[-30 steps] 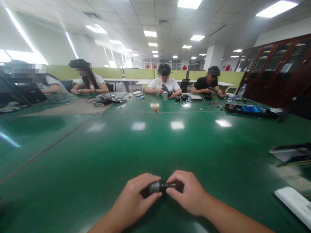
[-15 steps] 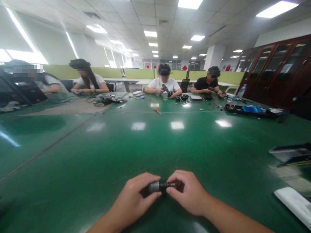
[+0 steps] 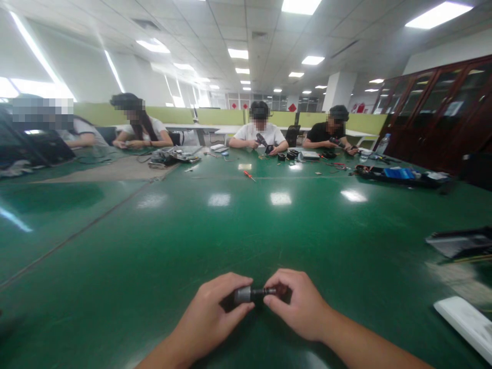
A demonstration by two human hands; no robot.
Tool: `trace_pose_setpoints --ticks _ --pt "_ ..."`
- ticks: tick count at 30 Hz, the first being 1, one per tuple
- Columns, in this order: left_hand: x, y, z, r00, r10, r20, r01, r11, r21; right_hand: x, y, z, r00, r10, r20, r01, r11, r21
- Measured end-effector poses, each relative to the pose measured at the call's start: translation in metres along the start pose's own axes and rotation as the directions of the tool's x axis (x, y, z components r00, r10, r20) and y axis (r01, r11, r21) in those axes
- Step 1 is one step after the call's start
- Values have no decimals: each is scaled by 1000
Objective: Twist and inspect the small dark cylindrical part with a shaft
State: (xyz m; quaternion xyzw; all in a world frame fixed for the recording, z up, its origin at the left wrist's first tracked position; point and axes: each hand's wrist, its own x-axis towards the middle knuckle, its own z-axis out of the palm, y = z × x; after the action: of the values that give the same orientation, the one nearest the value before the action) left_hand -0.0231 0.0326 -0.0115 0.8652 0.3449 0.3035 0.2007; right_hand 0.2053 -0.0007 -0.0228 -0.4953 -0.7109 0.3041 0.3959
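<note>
Left hand (image 3: 209, 313) curled around a grey-and-black cylindrical tool (image 3: 243, 294), right hand (image 3: 295, 303) pinching its thin dark shaft (image 3: 258, 293), glossy green surface (image 3: 246, 236) beneath, white oblong object (image 3: 465, 325) beyond the right forearm (image 3: 357, 333)

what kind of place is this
Probably an office doubling as a workshop: low yellow-green partitions and a glass-fronted cabinet suggest an office; an orange screwdriver on the big green table suggests bench work.
</note>
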Motion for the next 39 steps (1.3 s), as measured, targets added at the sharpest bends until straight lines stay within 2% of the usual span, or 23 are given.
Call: trace_pose_setpoints --ticks 39 --pt "0 -1 -5 998 27 -55 -25 999 32 -1 -1 -2 1000 7 -25 -7 1000 0"
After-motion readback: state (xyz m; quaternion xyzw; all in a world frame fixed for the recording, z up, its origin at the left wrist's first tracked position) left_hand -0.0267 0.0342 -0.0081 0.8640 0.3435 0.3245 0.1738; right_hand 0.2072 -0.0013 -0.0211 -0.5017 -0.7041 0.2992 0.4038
